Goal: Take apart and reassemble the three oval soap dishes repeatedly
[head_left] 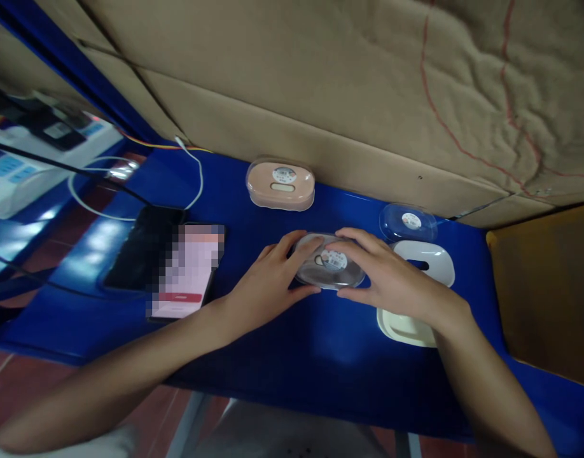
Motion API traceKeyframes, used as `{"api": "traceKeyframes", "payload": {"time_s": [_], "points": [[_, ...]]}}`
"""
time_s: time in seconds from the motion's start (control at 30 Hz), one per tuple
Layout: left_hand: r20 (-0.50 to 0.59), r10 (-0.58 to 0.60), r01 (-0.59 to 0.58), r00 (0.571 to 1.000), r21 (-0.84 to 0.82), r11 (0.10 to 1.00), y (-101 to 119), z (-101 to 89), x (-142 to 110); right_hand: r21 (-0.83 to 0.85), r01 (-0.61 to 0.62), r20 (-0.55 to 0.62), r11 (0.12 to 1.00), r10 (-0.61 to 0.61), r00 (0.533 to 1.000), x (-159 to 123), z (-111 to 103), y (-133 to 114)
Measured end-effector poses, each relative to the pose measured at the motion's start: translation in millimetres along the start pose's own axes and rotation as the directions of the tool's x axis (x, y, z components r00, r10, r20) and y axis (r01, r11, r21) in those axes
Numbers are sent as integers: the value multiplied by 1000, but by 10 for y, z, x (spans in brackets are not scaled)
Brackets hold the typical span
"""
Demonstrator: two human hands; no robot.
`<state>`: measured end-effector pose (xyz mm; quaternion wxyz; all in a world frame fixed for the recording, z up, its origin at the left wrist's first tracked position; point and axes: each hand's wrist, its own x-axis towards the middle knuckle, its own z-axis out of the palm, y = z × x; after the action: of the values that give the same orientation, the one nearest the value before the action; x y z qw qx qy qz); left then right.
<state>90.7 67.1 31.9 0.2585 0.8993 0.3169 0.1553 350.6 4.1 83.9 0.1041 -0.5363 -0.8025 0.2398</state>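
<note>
Between my two hands is an oval, grey-brown box with a clear cover [329,275] and a round white label on top. My left hand [277,273] grips its left end, thumb at the near edge and fingers over the top. On the opposite end, my right hand [380,270] is closed in the same way. Just right of my right hand lies a white oval lid with a slot [438,261]. A cream oval tray [404,327] is partly hidden under my right wrist. Behind them rests a loose clear cover [397,221] with a label.
A pink oval box [281,186] with a clear cover stands at the back of the blue table [320,369]. Two phones, one dark [142,248] and one lit [189,270], lie at left near a white cable [201,175]. Cardboard [296,95] walls the back; a brown box [549,292] stands right.
</note>
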Motion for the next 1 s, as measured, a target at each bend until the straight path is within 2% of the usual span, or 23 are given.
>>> {"api": "traceKeyframes", "payload": {"time_s": [0.2, 0.43, 0.73, 1.0], "points": [[-2, -13, 13, 1000, -4, 1000, 7, 10, 5, 60, -29, 56, 998, 26, 998, -27, -73, 13], [10, -9, 9, 1000, -15, 1000, 13, 16, 0, 11, -45, 37, 999, 45, 998, -106, -71, 39], [-2, -2, 2, 1000, 12, 1000, 2, 36, -2, -33, -43, -12, 999, 43, 999, -154, -117, -46], [12, -7, 7, 1000, 10, 1000, -2, 39, 0, -45, -12, -52, 999, 10, 999, -195, -196, -42]]}}
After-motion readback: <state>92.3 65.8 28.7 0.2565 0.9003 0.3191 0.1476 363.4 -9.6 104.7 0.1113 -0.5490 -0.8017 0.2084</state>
